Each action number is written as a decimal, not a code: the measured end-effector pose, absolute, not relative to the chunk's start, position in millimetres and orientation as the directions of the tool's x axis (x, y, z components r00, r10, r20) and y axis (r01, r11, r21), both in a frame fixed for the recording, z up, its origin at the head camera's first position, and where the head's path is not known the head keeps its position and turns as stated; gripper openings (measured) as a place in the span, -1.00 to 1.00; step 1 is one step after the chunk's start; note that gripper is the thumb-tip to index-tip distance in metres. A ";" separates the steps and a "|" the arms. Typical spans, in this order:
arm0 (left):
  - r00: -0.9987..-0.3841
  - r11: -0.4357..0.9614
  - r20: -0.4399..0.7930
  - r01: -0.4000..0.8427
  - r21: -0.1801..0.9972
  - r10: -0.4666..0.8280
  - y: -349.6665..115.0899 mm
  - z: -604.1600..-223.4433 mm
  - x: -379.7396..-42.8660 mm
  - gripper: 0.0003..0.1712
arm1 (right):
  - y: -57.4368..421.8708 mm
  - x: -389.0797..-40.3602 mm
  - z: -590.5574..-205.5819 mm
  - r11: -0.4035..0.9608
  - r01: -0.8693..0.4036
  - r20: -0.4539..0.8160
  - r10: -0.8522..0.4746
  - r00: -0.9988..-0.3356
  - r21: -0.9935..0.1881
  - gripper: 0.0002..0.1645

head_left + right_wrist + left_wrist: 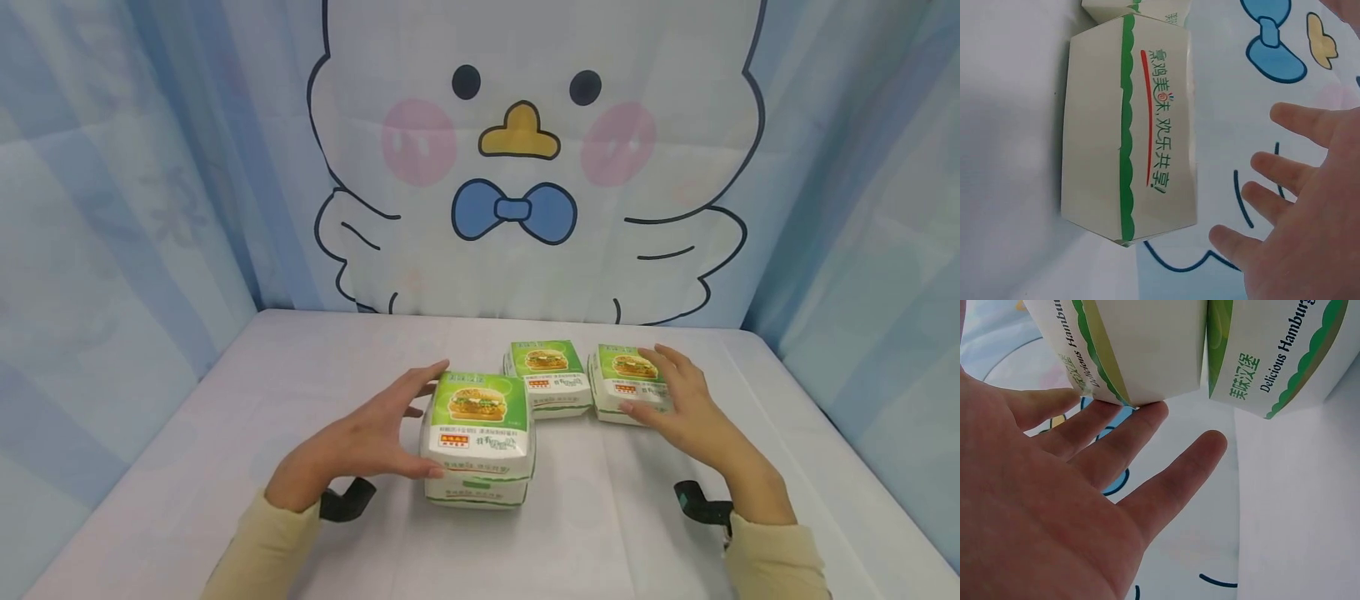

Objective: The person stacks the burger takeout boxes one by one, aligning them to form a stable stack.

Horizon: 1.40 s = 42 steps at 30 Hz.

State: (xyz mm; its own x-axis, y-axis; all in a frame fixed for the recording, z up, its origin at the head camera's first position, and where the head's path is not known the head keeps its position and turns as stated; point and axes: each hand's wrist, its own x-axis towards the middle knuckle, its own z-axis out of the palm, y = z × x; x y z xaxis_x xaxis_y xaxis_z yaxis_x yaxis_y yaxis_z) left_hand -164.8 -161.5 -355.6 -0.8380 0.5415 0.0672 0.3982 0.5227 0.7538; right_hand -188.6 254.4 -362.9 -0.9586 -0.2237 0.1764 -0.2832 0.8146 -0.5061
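Two burger boxes stand stacked near the middle of the table. The upper box (480, 417) has a green-and-white lid with a burger picture; below it the lower box (476, 493) is mostly hidden. My left hand (367, 429) spans the left side of the upper box, thumb by its front corner, other fingers toward its back. In the left wrist view, these fingers (1147, 422) are fairly straight, with some tips at the box's edge. My right hand (686, 417) hovers, fingers spread, beside the right burger box (628, 379). The right wrist view shows a gap between them.
Another burger box (547, 379) stands behind the stack, just left of the right one. A white cloth covers the table (585, 533). Blue-and-white curtains (112, 250) enclose the sides, and a cartoon-printed backdrop (525, 275) hangs at the back.
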 end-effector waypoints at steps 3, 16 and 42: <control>-0.838 0.529 0.072 0.406 0.746 0.541 -161.5 -355.3 -164.7 0.39 | 256.2 -191.3 -367.4 0.811 -0.272 0.156 -0.224 -0.962 -0.518 0.05; -0.819 0.513 0.098 0.442 0.736 0.565 -161.9 -356.9 -165.3 0.36 | 259.0 -197.9 -381.1 0.823 -0.268 0.117 -0.242 -0.963 -0.500 0.12; -0.823 0.519 0.082 0.428 0.740 0.562 -162.1 -355.5 -164.3 0.38 | 268.1 -199.3 -388.5 0.862 -0.283 0.145 -0.244 -0.959 -0.420 0.06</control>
